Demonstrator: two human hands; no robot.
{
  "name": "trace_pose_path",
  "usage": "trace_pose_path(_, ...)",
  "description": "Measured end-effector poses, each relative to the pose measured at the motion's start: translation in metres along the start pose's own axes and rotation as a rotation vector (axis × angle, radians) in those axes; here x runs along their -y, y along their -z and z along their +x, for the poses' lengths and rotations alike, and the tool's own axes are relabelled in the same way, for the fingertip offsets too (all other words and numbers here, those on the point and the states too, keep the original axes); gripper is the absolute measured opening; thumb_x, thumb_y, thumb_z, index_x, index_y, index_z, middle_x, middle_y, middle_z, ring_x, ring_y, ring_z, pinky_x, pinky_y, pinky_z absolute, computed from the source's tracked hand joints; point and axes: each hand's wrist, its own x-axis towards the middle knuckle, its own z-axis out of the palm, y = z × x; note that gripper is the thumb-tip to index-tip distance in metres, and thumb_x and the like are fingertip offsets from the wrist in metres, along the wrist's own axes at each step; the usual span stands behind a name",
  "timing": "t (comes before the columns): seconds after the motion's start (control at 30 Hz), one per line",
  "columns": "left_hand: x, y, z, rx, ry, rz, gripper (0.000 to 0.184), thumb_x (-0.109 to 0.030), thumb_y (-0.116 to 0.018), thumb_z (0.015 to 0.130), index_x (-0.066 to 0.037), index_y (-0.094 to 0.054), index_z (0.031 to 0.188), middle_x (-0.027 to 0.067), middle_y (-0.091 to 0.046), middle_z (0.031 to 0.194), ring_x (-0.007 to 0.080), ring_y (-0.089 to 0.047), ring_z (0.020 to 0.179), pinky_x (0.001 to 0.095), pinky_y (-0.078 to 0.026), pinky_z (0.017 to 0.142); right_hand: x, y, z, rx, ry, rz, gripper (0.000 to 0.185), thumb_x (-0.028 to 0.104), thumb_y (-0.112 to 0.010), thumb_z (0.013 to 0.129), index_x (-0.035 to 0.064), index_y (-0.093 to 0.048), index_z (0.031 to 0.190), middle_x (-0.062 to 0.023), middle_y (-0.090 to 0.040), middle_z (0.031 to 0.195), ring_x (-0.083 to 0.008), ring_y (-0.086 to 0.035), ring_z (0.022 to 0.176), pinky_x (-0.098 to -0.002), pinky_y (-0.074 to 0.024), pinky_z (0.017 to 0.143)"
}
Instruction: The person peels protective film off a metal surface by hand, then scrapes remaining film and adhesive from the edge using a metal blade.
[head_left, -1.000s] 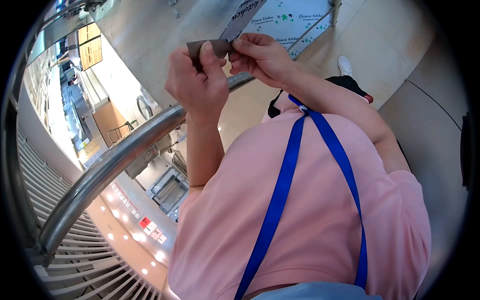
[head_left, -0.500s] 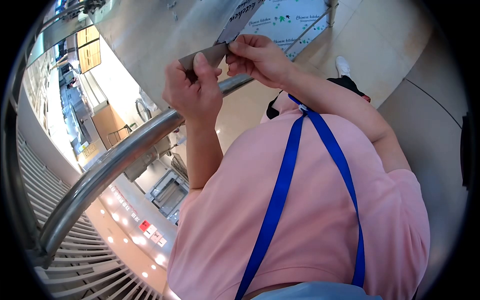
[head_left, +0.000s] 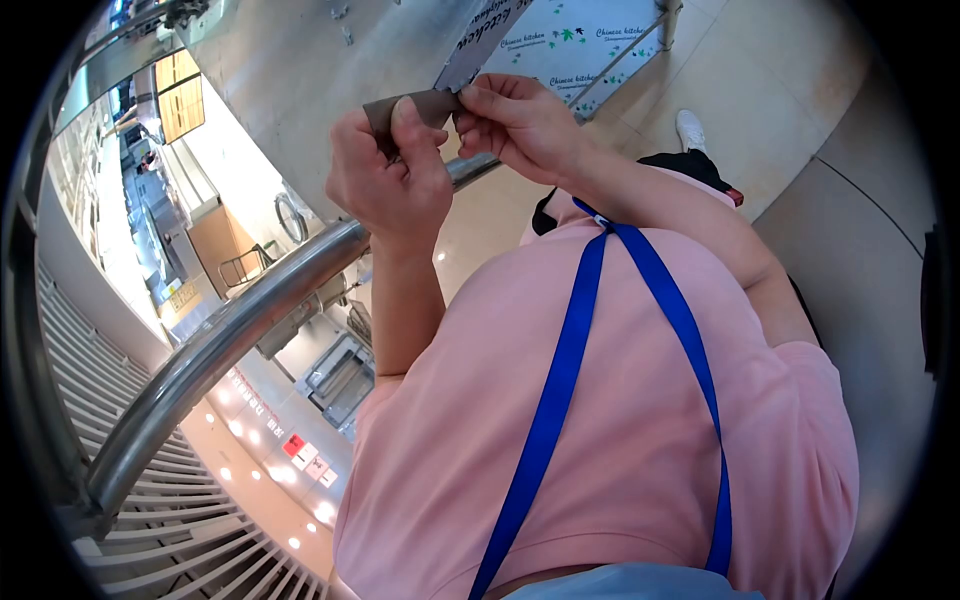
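My left hand (head_left: 388, 180) is closed around one end of a short, curled grey-brown strip (head_left: 435, 108), its thumb pressed on top. At the strip's other end, the thumb and fingertips of my right hand (head_left: 520, 125) pinch the edge. I cannot tell what the strip is made of. Directly behind the pinch, the lower end of a grey panel printed with black lettering (head_left: 483, 40) meets the strip; whether they are joined does not show.
A thick metal rail (head_left: 240, 300) runs diagonally below my hands. Behind them lies a shiny metal surface (head_left: 290, 90), with a white sheet with green leaf prints (head_left: 570, 45) to its right. White slats (head_left: 190, 520) line the lower left. A white shoe (head_left: 690, 130) stands on the tiled floor.
The strip and my left hand have shifted very slightly right, and the strip looks a little more level. Both hands keep their hold.
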Motion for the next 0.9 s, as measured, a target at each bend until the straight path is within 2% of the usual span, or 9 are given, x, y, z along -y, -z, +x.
trace_pose_path(0.33, 0.005, -0.005, 0.009, 0.008, -0.033, 0.010, 0.015, -0.008, -0.057, 0.075, -0.002, -0.045, 0.070, 0.0044, -0.051, 0.052, 0.0107, -0.048, 0.039, 0.0222, -0.036, 0.037, 0.002, -0.002, -0.002, 0.049, -0.026, 0.064, 0.020, 0.018, -0.053, 0.082, -0.0027, -0.049, 0.081, -0.0100, -0.057, 0.073, -0.0144, -0.058, 0.061, -0.0281, -0.0511, 0.060)
trace_pose_path(0.47, 0.003, 0.004, 0.010, 0.132, -0.074, 0.022, 0.013, -0.003, -0.050, 0.078, -0.001, -0.040, 0.071, 0.0051, -0.050, 0.049, 0.0074, -0.048, 0.041, 0.0192, -0.039, 0.037, 0.017, -0.002, -0.006, -0.014, -0.072, -0.256, 0.021, 0.018, -0.050, 0.083, -0.0021, -0.049, 0.089, -0.0094, -0.058, 0.077, -0.0143, -0.058, 0.064, -0.0258, -0.0495, 0.063)
trace_pose_path(0.53, 0.007, 0.017, -0.004, -0.038, 0.007, -0.137, 0.013, -0.003, -0.050, 0.078, -0.001, -0.039, 0.071, 0.0050, -0.047, 0.049, 0.0080, -0.046, 0.040, 0.0189, -0.037, 0.036, 0.025, -0.001, -0.011, -0.055, -0.064, -0.549, 0.021, 0.017, -0.053, 0.081, -0.0015, -0.050, 0.089, -0.0081, -0.058, 0.077, -0.0137, -0.057, 0.064, -0.0252, -0.0484, 0.063)
trace_pose_path(0.6, 0.007, 0.024, -0.011, -0.229, 0.081, -0.415, 0.014, -0.005, -0.050, 0.078, -0.003, -0.038, 0.070, 0.0054, -0.043, 0.049, 0.0092, -0.043, 0.038, 0.0183, -0.033, 0.033, 0.025, 0.002, -0.018, -0.077, 0.353, -1.172, 0.019, 0.016, -0.058, 0.076, 0.0003, -0.052, 0.085, -0.0090, -0.057, 0.075, -0.0146, -0.058, 0.063, -0.0250, -0.0472, 0.058)
trace_pose_path(0.63, 0.007, 0.025, -0.010, -0.369, 0.165, -0.395, 0.016, -0.008, -0.050, 0.080, -0.004, -0.038, 0.070, 0.0047, -0.043, 0.049, 0.0096, -0.042, 0.037, 0.0185, -0.032, 0.033, 0.024, 0.002, -0.020, -0.078, 0.572, -1.475, 0.018, 0.015, -0.060, 0.074, 0.0012, -0.053, 0.083, -0.0095, -0.057, 0.075, -0.0151, -0.058, 0.062, -0.0250, -0.0465, 0.056)
trace_pose_path(0.67, 0.009, 0.026, -0.010, -0.404, 0.212, -0.435, 0.016, -0.010, -0.050, 0.080, -0.005, -0.039, 0.070, 0.0042, -0.043, 0.050, 0.0100, -0.042, 0.038, 0.0189, -0.032, 0.034, 0.019, -0.002, -0.016, -0.100, 0.935, -1.574, 0.019, 0.014, -0.062, 0.071, 0.0003, -0.052, 0.080, -0.0098, -0.054, 0.069, -0.0159, -0.055, 0.055, -0.0277, -0.0434, 0.051)
trace_pose_path(0.77, 0.032, 0.027, -0.007, -0.464, 0.314, -0.673, 0.017, -0.015, -0.048, 0.083, -0.005, -0.039, 0.073, 0.0029, -0.043, 0.052, 0.0095, -0.041, 0.039, 0.0189, -0.033, 0.037, 0.011, -0.004, 0.004, -0.243, 1.264, -1.697, 0.019, 0.019, -0.060, 0.073, 0.0011, -0.053, 0.077, -0.0100, -0.052, 0.067, -0.0155, -0.051, 0.052, -0.0273, -0.0415, 0.050)
trace_pose_path(0.87, 0.044, 0.028, -0.007, -0.473, 0.365, -0.869, 0.018, -0.015, -0.048, 0.084, -0.005, -0.039, 0.073, 0.0022, -0.043, 0.053, 0.0095, -0.040, 0.040, 0.0193, -0.034, 0.038, 0.011, -0.026, -0.005, -0.260, 1.229, -1.816, 0.018, 0.006, -0.067, 0.064, 0.0035, -0.054, 0.077, -0.0074, -0.052, 0.073, -0.0188, -0.051, 0.059, -0.0280, -0.0418, 0.051)
trace_pose_path(0.9, 0.046, 0.028, -0.007, -0.473, 0.381, -0.916, 0.017, -0.015, -0.048, 0.084, -0.006, -0.039, 0.073, 0.0021, -0.043, 0.053, 0.0097, -0.040, 0.041, 0.0195, -0.034, 0.039, 0.013, -0.024, -0.003, -0.228, 1.266, -1.839, 0.016, 0.009, -0.065, 0.066, 0.0040, -0.054, 0.077, -0.0071, -0.052, 0.073, -0.0178, -0.051, 0.059, -0.0283, -0.0412, 0.050)
